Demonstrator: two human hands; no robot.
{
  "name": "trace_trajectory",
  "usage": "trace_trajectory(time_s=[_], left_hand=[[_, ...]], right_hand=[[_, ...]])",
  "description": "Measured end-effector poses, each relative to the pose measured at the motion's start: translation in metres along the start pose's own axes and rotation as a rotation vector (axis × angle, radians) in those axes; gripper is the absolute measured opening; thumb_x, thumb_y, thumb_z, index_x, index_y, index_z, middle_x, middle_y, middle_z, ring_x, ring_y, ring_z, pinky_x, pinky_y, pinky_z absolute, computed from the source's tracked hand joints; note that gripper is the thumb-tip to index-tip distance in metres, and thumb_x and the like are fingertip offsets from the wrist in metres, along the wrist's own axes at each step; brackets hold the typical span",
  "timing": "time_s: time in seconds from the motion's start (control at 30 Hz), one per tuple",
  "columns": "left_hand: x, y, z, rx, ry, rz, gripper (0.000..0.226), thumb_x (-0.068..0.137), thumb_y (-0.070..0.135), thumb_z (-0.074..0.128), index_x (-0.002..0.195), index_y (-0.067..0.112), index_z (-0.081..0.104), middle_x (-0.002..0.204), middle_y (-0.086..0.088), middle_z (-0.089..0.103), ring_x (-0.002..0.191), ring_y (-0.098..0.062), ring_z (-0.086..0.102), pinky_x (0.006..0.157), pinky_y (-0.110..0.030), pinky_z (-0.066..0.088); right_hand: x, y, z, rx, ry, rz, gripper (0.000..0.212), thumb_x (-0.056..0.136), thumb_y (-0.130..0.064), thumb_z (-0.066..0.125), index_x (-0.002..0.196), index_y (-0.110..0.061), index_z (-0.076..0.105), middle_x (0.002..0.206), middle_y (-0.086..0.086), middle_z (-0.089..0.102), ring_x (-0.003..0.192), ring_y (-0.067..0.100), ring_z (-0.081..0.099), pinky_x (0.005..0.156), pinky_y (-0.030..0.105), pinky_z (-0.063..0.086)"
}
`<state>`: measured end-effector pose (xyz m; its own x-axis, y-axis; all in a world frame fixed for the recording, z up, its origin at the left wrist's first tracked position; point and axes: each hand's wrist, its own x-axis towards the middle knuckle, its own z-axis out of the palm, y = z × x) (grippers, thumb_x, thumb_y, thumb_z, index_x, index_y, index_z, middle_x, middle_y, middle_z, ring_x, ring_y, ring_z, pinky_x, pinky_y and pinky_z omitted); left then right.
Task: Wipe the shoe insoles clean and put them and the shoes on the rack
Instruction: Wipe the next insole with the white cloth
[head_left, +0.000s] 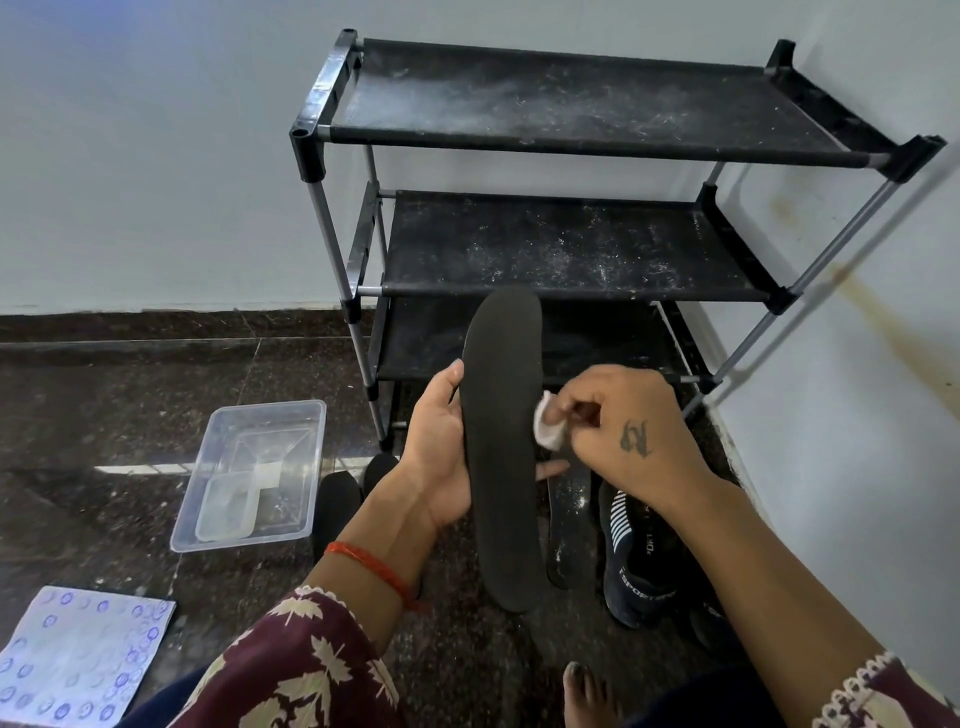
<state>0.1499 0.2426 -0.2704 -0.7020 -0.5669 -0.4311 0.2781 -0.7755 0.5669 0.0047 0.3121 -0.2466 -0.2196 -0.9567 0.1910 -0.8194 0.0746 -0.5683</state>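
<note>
- The left hand (441, 441) holds a black insole (501, 447) upright, fingers wrapped behind it.
- The right hand (618, 421) pinches a small white wipe (548, 428) at the insole's right edge.
- A dusty insole (569, 519) and a dark shoe (644, 556) lie on the floor below the right hand.
- The rack (571, 249), beyond both hands, is dusty, so a cleaned insole could pick up grit again.
- The small wipe could slip or miss patches.

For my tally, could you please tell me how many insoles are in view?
3: one held in the left hand, centre; one on the floor beside the shoe; one below the left wrist. More may be hidden.
</note>
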Motion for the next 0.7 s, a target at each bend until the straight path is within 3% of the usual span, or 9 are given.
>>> trace_trajectory(time_s=[0.07, 0.13, 0.27, 0.4, 0.47, 0.57, 0.7], left_hand=[[0.001, -0.001, -0.001, 0.011, 0.01, 0.008, 0.056, 0.094, 0.048, 0.03, 0.12, 0.01, 0.061, 0.112, -0.016, 0.067, 0.093, -0.033, 0.067, 0.08, -0.055, 0.053], [0.001, -0.002, -0.002, 0.027, 0.04, 0.022, 0.055, 0.094, 0.049, 0.03, 0.113, 0.009, 0.063, 0.097, -0.014, 0.07, 0.081, -0.027, 0.069, 0.072, -0.041, 0.058], [0.003, -0.002, -0.004, 0.059, 0.065, -0.001, 0.068, 0.093, 0.062, 0.026, 0.1, 0.012, 0.071, 0.094, -0.009, 0.071, 0.08, -0.023, 0.07, 0.073, -0.033, 0.056], [0.005, -0.004, -0.006, 0.079, 0.076, -0.023, 0.075, 0.093, 0.063, 0.022, 0.09, 0.011, 0.077, 0.103, -0.012, 0.071, 0.09, -0.025, 0.068, 0.086, -0.039, 0.05], [0.006, -0.005, -0.006, 0.061, 0.085, -0.023, 0.075, 0.094, 0.061, 0.023, 0.09, 0.009, 0.077, 0.106, -0.013, 0.07, 0.093, -0.025, 0.068, 0.088, -0.038, 0.049], [0.005, -0.003, -0.004, 0.037, 0.076, -0.04, 0.075, 0.093, 0.063, 0.024, 0.094, 0.009, 0.076, 0.107, -0.013, 0.07, 0.094, -0.026, 0.067, 0.087, -0.042, 0.05], [0.003, -0.003, -0.001, 0.058, 0.063, -0.073, 0.073, 0.09, 0.067, 0.025, 0.122, 0.012, 0.062, 0.124, -0.013, 0.063, 0.115, -0.036, 0.058, 0.089, -0.048, 0.048]], right_hand=[[0.001, -0.004, 0.004, 0.155, 0.052, 0.019, 0.025, 0.068, 0.004, 0.065, 0.072, -0.02, 0.072, 0.08, -0.008, 0.066, 0.067, 0.004, 0.06, 0.059, 0.015, 0.05], [-0.001, -0.013, 0.01, 0.26, -0.055, 0.015, 0.02, 0.07, 0.0, 0.07, 0.078, -0.019, 0.071, 0.08, -0.014, 0.062, 0.068, 0.005, 0.063, 0.06, 0.022, 0.055], [-0.002, -0.019, 0.016, 0.155, -0.227, -0.085, 0.017, 0.065, -0.021, 0.08, 0.077, -0.021, 0.069, 0.081, -0.011, 0.06, 0.07, 0.005, 0.057, 0.064, 0.021, 0.048], [0.0, -0.014, 0.011, 0.088, -0.354, -0.129, 0.019, 0.063, -0.007, 0.076, 0.066, -0.024, 0.069, 0.073, -0.014, 0.06, 0.064, 0.001, 0.054, 0.06, 0.011, 0.04], [0.0, -0.007, 0.009, 0.049, -0.355, -0.135, 0.03, 0.064, 0.003, 0.064, 0.064, -0.026, 0.07, 0.071, -0.012, 0.064, 0.066, 0.002, 0.058, 0.061, 0.016, 0.044], [0.0, 0.004, 0.006, -0.024, -0.217, -0.087, 0.033, 0.066, 0.006, 0.058, 0.066, -0.024, 0.071, 0.071, -0.01, 0.066, 0.066, 0.004, 0.06, 0.062, 0.021, 0.045], [0.006, 0.01, 0.006, -0.038, 0.216, -0.042, 0.02, 0.073, 0.004, 0.065, 0.078, -0.014, 0.07, 0.078, -0.006, 0.063, 0.068, 0.007, 0.057, 0.064, 0.01, 0.042]])
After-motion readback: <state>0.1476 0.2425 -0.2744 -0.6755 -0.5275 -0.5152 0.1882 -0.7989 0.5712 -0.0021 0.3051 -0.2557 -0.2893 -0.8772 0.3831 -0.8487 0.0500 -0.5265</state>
